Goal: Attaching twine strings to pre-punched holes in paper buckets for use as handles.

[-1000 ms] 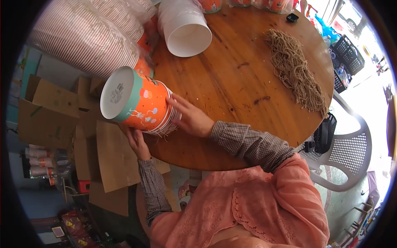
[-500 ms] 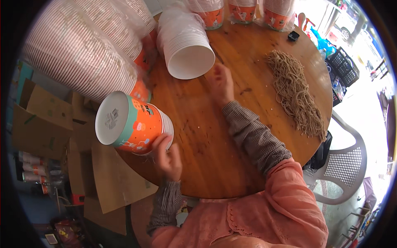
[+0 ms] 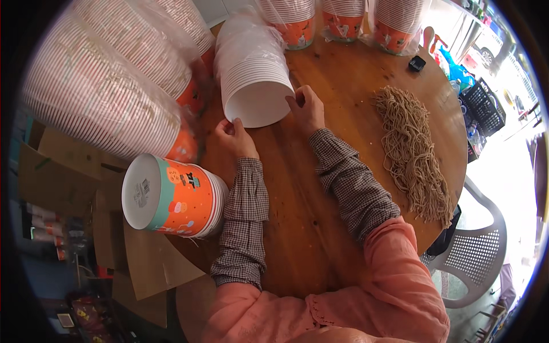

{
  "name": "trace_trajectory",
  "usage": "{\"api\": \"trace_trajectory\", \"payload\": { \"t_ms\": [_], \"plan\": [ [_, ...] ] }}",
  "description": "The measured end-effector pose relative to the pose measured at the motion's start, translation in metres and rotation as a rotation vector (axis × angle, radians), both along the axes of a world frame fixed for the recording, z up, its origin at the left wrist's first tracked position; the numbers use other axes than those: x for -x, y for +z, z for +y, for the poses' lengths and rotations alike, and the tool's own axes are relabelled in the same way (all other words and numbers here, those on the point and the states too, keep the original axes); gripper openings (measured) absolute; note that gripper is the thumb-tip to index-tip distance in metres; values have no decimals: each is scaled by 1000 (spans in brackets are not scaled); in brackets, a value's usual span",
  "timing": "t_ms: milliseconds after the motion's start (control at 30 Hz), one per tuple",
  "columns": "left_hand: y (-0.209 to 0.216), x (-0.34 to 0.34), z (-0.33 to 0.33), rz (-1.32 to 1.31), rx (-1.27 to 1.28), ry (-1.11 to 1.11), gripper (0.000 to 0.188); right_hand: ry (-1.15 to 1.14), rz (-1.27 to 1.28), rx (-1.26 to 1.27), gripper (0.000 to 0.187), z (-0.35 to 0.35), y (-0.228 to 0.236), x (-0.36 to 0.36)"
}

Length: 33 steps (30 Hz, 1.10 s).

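A nested stack of white paper buckets (image 3: 251, 77) lies on its side, its open mouth facing me and its far part in a clear plastic bag (image 3: 249, 31). My left hand (image 3: 237, 139) pinches the lower left of the front bucket's rim. On the right side of that rim, my right hand (image 3: 309, 110) has its thumb at the inner edge and its fingers curled outside. Beside my left forearm a shorter stack of orange and green paper buckets (image 3: 186, 197) rests on its side, bottom end toward the left.
Tall bagged bucket stacks (image 3: 97, 86) lean along the left. More bagged stacks (image 3: 289, 23) stand at the back of the round wooden table (image 3: 303, 228). A bundle of tan strings (image 3: 412, 154) and a small black box (image 3: 417, 63) lie right. Cardboard boxes (image 3: 148, 251) sit lower left; a grey chair (image 3: 474, 257) is right.
My left hand has left the orange stack and moved up and right to the white rim. My right hand has closed in on the rim's right side. The view has shifted slightly.
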<state>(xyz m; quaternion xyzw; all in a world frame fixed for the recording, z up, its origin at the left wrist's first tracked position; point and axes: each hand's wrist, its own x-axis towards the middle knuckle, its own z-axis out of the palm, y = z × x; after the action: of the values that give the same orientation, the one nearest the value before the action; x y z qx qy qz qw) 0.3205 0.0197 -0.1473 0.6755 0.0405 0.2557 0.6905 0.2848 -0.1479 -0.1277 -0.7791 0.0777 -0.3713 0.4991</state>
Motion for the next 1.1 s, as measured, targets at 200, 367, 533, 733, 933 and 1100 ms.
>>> {"api": "trace_trajectory", "payload": {
  "t_ms": [200, 367, 533, 733, 933, 1100],
  "plan": [
    [-5, -12, 1, -44, 5, 47, 28, 19, 17, -39, 20, -6, -2, -2],
    [7, -12, 5, 20, 383, -78, 42, 100, -39, -87, 24, -6, -3, -2],
    [14, -26, 4, 102, 730, -114, 65, 243, -123, -639, 48, -35, -2, -35],
    [11, -69, -8, 0, 909, -383, 77, 376, -85, -461, 80, -77, -3, -147],
    [2, -126, 20, 68, 974, -978, 68, 880, 173, -1040, 73, -36, 15, -166],
    [-24, -116, 1, 117, 954, -987, 61, 1006, 74, -1305, 60, -51, 4, -143]
  ]
}}
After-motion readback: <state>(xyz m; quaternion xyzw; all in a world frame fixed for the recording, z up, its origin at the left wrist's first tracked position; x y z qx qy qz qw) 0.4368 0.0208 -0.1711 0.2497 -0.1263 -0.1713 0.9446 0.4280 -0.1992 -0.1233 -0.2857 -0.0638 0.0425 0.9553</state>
